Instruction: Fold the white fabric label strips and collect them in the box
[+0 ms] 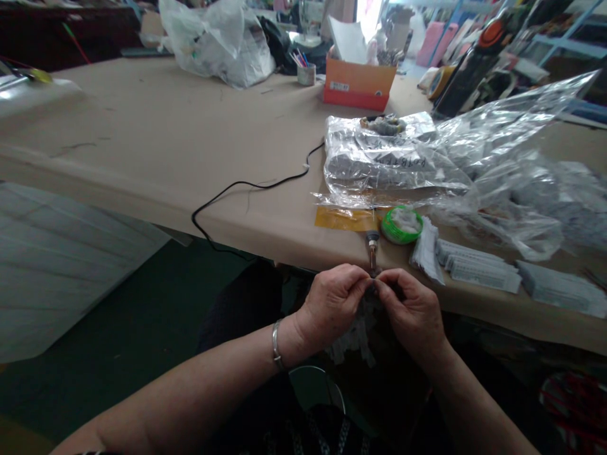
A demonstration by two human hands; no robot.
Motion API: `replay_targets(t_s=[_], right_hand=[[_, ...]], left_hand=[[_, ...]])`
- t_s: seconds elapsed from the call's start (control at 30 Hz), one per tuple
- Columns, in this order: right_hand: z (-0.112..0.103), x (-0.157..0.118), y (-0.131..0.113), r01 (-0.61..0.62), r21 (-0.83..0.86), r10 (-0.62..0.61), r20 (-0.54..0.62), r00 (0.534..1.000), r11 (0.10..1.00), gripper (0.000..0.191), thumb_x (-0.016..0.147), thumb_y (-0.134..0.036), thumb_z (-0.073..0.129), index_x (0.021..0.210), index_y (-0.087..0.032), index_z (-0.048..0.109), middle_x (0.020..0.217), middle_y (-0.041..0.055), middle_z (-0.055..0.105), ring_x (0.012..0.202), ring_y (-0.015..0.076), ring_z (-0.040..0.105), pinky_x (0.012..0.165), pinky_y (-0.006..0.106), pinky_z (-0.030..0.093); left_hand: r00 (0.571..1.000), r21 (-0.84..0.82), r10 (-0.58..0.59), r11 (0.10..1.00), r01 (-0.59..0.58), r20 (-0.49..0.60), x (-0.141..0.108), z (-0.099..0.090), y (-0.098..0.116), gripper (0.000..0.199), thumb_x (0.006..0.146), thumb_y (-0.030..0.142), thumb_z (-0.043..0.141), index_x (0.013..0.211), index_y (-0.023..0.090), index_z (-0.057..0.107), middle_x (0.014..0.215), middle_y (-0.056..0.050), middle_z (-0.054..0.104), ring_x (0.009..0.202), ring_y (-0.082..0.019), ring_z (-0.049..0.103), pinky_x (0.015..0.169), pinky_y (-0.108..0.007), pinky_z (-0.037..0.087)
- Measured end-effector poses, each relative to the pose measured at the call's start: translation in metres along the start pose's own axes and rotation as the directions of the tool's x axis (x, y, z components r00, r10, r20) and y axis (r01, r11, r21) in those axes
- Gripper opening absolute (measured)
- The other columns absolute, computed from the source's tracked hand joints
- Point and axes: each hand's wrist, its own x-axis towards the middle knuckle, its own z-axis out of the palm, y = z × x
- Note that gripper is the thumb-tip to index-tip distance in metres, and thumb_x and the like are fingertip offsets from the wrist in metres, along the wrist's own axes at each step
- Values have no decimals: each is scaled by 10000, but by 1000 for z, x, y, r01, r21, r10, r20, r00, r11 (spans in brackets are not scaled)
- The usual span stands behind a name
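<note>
My left hand [334, 303] and my right hand [411, 311] meet just off the table's front edge, thumbs and forefingers pinched together. What sits between the fingertips is too small and dark to make out. Directly beyond them, a soldering-iron-like tool [372, 243] with a dark collar and a metal tip points toward my fingers. A green round tub [402, 225] with whitish stuff in it stands to the tool's right. Several pale strips [353, 341] hang below my hands, partly hidden by them.
Clear plastic bags [393, 158] cover the right of the table [156, 139]. Stacks of white labels [478, 265] lie along the front edge. A black cord [246, 184] runs left and over the edge. Farther back are an orange box [356, 82], a pen cup [306, 74] and a white bag [218, 41].
</note>
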Motion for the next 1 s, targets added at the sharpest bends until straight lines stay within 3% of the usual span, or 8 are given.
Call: replay_targets(t_s=[0.43,0.53,0.6,0.7,0.77,0.87,0.93,1.0], right_hand=[[3,1,5,-49,66,49,-3,999,997,114,864,-292,549,816,-205,605,702,-4,626,644,141,586,627,241,459],[-4,-10,-3,26,-14,-26,-3,1000,1000,91,859,-270,572,917,-216,616,771,1,663,674,143,615,642,236,473],[-15,-14,-11,152,-118,-151,15,988,981,90,857,-225,578,943,-230,605,795,-2,668,686,137,625,647,226,473],[-37,-4,-21,338,-312,-353,8,936,888,95,869,-168,540,903,-228,605,790,12,651,712,144,610,683,242,475],[-50,16,-21,371,-487,-437,-26,899,791,142,879,-188,517,957,-212,633,879,55,658,833,192,601,790,307,478],[-57,51,-13,307,-716,-445,-6,896,627,244,878,-251,526,1079,-184,646,1130,117,626,1101,297,513,938,444,413],[-57,66,-6,293,-777,-416,44,908,558,241,870,-267,541,1064,-185,657,1206,123,599,1175,331,463,972,496,368],[-58,70,-2,310,-768,-416,63,907,561,207,874,-263,536,1027,-192,657,1208,116,598,1185,322,459,985,497,353]], left_hand=[[1000,10,-12,1000,12,-4,5,1,-3,192,888,226,483,777,188,635,743,-13,636,694,-127,574,682,-233,433],[1000,12,-2,1000,1,10,-3,-1,-1,201,896,235,477,784,187,638,735,-19,631,687,-125,570,674,-229,429],[999,18,-6,1000,6,34,-11,-3,-2,206,898,252,481,784,186,639,730,-25,632,683,-126,571,665,-226,429],[996,37,-45,998,43,70,-21,-6,-12,226,897,264,482,780,178,655,737,-42,646,683,-136,586,661,-230,442],[993,40,-73,997,70,90,-25,-5,-23,218,892,266,487,845,185,684,797,-54,673,726,-150,613,695,-238,463],[990,39,-115,993,112,80,-29,-4,-36,242,883,250,487,1015,223,687,981,-64,695,875,-176,638,794,-256,477],[987,49,-144,989,141,74,-31,-4,-41,237,877,253,488,977,229,702,964,-60,700,876,-181,639,793,-256,480],[983,66,-168,984,163,74,-34,-3,-43,222,868,266,500,846,216,715,848,-55,698,787,-173,634,730,-244,479]])
